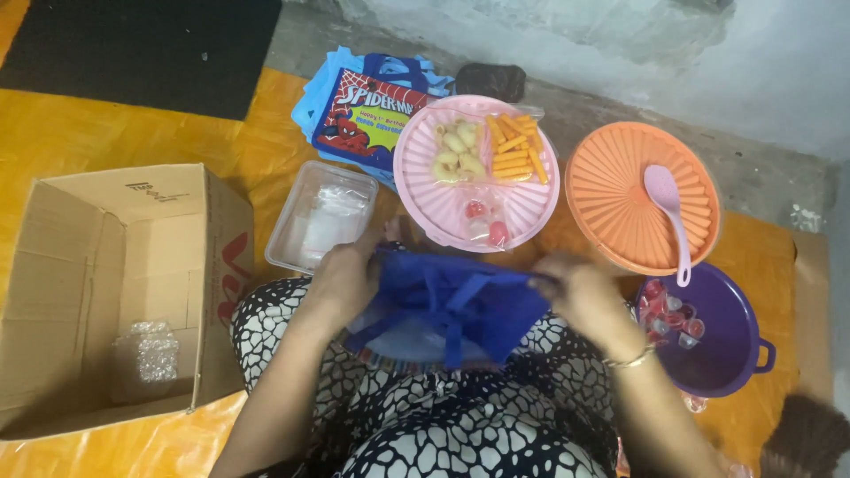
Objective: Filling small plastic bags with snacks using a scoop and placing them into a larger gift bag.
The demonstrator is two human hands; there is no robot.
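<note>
Blue fabric bag [447, 305] is held on the lap, its mouth pulled apart between both hands. Left hand [343, 281] is closed on the bag's left edge; right hand [577, 290] is pinched shut on the right edge. A slip of either grip is judged likely to let the soft mouth collapse. Just beyond the bag, a pink lid [476, 173] carrying puffed snacks, orange sticks and jelly cups is noted; it could be knocked by the knuckles. Beside it lie a clear plastic tub [320, 215], an orange lid [620, 199] with a pink spoon [668, 212], and a purple bowl [726, 332] of jellies close by the right wrist. An open cardboard box [115, 292] is set at the left, and a stack of printed bags [367, 111] is seen further back
</note>
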